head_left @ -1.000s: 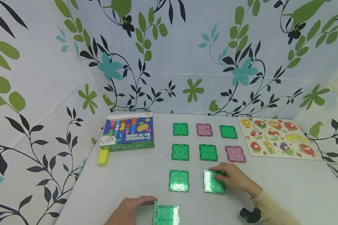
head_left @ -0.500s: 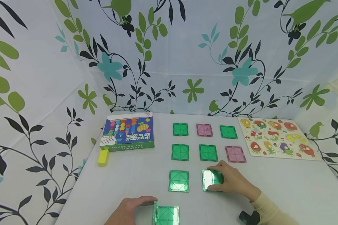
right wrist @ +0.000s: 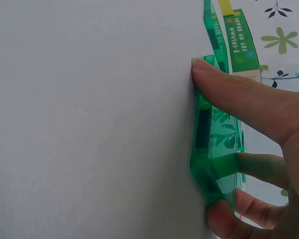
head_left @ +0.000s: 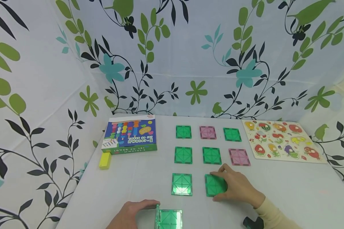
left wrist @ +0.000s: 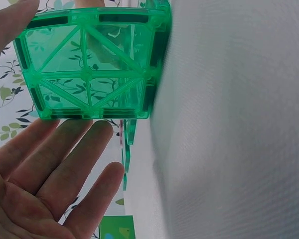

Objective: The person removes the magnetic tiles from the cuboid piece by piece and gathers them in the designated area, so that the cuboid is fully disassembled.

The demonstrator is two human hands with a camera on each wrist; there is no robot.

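At the near edge of the view, my left hand [head_left: 129, 216] holds a green magnetic tile [left wrist: 87, 74] on edge, thumb at one side and fingertips at the opposite side. This upright tile stands along the left side of another green tile [head_left: 170, 219] lying flat. My right hand [head_left: 240, 189] grips a green magnetic tile [head_left: 215, 185] by its near and far edges, thumb on the near one. In the right wrist view, this tile [right wrist: 217, 139] lies close over the white surface. Left of it is a flat green tile [head_left: 182, 184].
Beyond the hands, several green tiles [head_left: 183, 155] and two pink tiles [head_left: 239, 157] lie in spaced rows. A bead-set box [head_left: 129, 135] stands back left, with a yellow block [head_left: 105, 160] before it. A fruit-picture board [head_left: 283, 140] lies back right.
The tile under my right hand has shifted slightly left. My right thumb has moved from the tile's top to its near edge. My left hand has stayed in place.
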